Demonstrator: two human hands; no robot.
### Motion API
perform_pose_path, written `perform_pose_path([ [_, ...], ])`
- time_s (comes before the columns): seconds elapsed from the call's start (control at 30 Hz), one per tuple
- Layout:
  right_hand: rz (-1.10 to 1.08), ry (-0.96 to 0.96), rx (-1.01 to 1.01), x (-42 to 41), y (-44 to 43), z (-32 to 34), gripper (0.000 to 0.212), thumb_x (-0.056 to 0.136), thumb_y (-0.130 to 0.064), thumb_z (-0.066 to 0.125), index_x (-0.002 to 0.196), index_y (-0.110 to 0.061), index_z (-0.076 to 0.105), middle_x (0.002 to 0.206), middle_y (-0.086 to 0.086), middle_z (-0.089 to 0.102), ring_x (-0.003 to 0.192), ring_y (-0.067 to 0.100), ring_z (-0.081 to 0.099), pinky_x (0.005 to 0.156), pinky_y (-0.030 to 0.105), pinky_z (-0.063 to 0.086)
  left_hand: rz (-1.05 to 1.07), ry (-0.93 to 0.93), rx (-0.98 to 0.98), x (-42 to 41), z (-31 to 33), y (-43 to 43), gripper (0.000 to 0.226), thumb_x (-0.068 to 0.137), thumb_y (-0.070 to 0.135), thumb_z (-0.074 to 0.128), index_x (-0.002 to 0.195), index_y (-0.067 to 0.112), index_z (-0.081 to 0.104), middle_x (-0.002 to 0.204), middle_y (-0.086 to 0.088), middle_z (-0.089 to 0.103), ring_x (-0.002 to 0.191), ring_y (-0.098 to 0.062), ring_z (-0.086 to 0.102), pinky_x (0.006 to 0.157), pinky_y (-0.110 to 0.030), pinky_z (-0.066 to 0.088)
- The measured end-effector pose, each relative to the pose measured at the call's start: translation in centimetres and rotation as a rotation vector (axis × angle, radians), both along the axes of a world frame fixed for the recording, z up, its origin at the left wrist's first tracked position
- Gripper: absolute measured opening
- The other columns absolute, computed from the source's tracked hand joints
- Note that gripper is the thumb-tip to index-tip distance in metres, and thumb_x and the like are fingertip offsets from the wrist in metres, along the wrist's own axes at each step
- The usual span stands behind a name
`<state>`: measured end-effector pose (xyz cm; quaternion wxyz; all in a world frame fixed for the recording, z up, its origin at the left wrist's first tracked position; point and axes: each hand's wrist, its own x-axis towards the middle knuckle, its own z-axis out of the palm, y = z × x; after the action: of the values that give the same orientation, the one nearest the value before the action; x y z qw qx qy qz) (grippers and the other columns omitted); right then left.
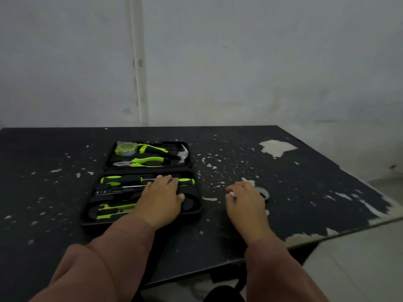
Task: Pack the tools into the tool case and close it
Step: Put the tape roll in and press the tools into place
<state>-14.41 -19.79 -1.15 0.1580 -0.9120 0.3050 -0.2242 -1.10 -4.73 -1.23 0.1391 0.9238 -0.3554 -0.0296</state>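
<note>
With the left hand [160, 199] spread flat on the open tool case [144, 192] and the right hand's [246, 200] fingers loosely open over the tape roll [264, 194] beside it, closing risks leaving the roll unpacked.

On the chipped black table [65, 192], the case [91, 216] lies open with green-handled tools in both halves, the left hand [160, 201] flat on its near half, the right hand [245, 201] over a tape roll [264, 193].

Both arms reach forward in reddish-brown sleeves. The left hand [160, 198] lies palm down, fingers spread flat and extended far. The right hand [245, 200], further right, hovers palm down, fingers loosely curled
</note>
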Motion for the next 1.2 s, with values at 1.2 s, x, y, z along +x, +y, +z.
perform_pose_path([
  [1.2,0.506,-0.342,0.006,2.5,5.6,-2.6,0.021,0.074,-0.009,0.047,0.077,-0.011,0.067,0.076,0.000,0.066,0.082,0.012,0.055,0.082,0.004,0.034,-0.114,0.301,-0.390,1.4,0.5,2.3,0.025,0.080,0.024,0.070,0.106,0.027,0.070,0.122,0.001,0.057,0.118,-0.011,0.052,0.098,-0.022,0.035],
])
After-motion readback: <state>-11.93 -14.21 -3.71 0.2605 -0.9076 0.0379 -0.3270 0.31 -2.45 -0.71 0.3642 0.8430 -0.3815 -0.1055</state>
